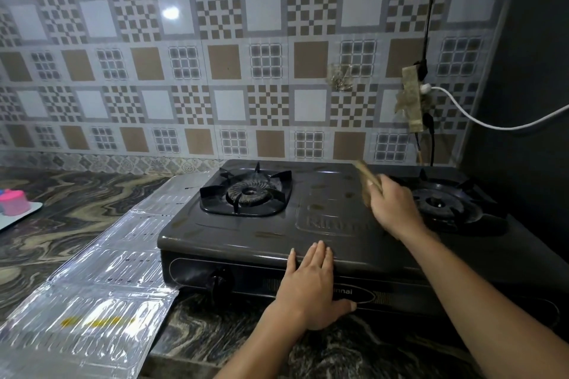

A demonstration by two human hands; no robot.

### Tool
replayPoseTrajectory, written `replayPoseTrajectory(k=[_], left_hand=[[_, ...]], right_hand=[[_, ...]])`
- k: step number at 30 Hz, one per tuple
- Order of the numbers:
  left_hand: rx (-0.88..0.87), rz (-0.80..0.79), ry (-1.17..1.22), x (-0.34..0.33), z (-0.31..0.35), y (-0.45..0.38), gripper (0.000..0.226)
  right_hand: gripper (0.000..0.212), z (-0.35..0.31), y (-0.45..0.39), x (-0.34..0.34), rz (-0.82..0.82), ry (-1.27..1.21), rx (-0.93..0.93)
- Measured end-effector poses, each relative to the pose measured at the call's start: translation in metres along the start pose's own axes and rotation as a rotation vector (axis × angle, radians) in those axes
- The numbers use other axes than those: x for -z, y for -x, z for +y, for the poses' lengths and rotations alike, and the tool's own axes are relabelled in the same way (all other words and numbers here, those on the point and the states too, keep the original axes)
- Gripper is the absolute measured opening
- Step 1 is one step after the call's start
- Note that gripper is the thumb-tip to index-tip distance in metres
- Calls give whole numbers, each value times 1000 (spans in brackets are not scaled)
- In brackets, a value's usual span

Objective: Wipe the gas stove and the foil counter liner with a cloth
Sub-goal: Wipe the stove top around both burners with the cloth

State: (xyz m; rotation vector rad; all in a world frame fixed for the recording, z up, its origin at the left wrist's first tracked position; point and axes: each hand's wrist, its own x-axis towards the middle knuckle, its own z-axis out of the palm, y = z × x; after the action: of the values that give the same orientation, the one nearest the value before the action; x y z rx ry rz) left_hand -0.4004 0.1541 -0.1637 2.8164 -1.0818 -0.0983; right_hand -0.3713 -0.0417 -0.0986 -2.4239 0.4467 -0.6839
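We are bracing the gas stove point(308, 218) with flat left hand point(311, 283) at six o'clock, while right hand point(392, 209) is gripping the cloth point(366, 181) at centre; we should be pressing evenly toward the foil counter liner point(101, 301) at eight o'clock.

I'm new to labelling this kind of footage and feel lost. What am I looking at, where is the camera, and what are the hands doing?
There is no robot; a person wears one camera on the head, looking down at both hands. A black two-burner gas stove sits on a marbled dark stone counter, with a shiny silver foil counter liner spread to its left. The left hand lies flat against the stove's front edge. The right hand grips a blurred brownish cloth over the stove top between the burners.
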Motion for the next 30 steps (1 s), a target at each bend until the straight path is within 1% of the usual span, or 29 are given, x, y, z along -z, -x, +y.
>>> replayPoseTrajectory(k=[3, 5, 13, 16, 20, 22, 24, 26, 27, 28, 30], left_hand=[[-4, -4, -5, 0, 1, 1, 97], [-2, -6, -4, 0, 1, 1, 97], [-4, -23, 16, 1, 0, 1, 97], [0, -14, 18, 0, 0, 0, 97], [5, -3, 0, -1, 0, 0, 96], [0, 20, -11, -1, -2, 0, 94], [-15, 59, -4, -1, -6, 3, 91], [-20, 100, -18, -1, -13, 8, 89], [-14, 121, -27, 0, -18, 11, 88], [-1, 139, -32, 2, -23, 15, 87], [31, 157, -51, 4, -33, 20, 87]], right_hand=[[29, 7, 18, -33, -145, 170, 8], [33, 9, 26, -42, -168, 269, 29], [25, 17, 24, -26, -201, 180, 120], [21, 13, 32, -29, -213, 156, 182], [22, 6, 56, -31, -132, 205, 204], [23, 3, 71, -28, -117, 207, 206], [21, 4, 79, -22, -137, 153, 192], [18, 10, 76, -13, -191, 50, 122], [19, 10, 72, -5, -200, -8, 73], [22, 9, 67, 2, -173, -66, 21], [24, 8, 55, 16, -39, -192, -74]])
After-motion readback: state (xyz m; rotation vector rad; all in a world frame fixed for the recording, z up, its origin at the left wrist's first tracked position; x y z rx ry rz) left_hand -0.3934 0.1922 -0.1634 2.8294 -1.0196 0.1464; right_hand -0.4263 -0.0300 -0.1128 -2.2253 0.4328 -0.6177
